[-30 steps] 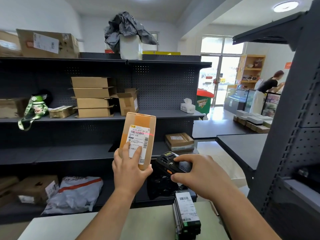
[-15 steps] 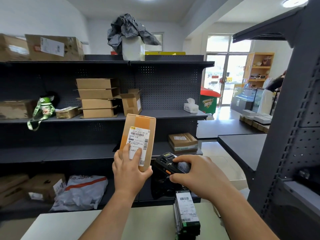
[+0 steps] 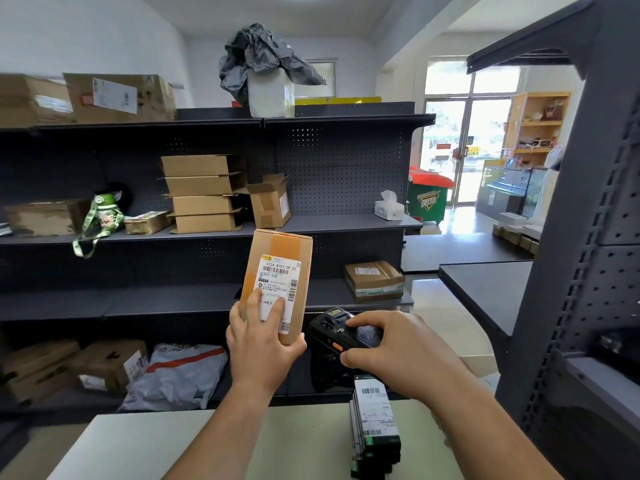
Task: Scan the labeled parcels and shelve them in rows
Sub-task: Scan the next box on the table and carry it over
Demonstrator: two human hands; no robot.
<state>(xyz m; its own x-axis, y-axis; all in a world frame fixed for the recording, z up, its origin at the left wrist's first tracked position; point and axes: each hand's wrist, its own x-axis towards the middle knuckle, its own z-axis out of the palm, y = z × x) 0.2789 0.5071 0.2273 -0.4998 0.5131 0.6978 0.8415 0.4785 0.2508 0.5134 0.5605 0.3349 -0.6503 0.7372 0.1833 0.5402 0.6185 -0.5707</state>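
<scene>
My left hand (image 3: 262,344) grips the lower end of a small brown cardboard parcel (image 3: 281,265), held upright with its white barcode label facing me. To its right, my right hand (image 3: 398,344) holds a black handheld scanner (image 3: 341,330) with an orange side button, its head aimed toward the parcel. Below the scanner, a stack of flat black-and-green labeled parcels (image 3: 375,434) lies on the pale table (image 3: 166,448). The dark metal shelving (image 3: 166,299) stands behind the parcel.
The shelves carry a stack of flat cardboard boxes (image 3: 204,194), an open box (image 3: 270,202), a taped parcel (image 3: 374,280), a tissue box (image 3: 389,206) and a grey mailer bag (image 3: 180,375) at the bottom. A second dark rack (image 3: 581,258) rises close on my right.
The red scan line seen on the label a second ago is gone. My view has shifted slightly left; the parcel and scanner keep nearly the same pose.
</scene>
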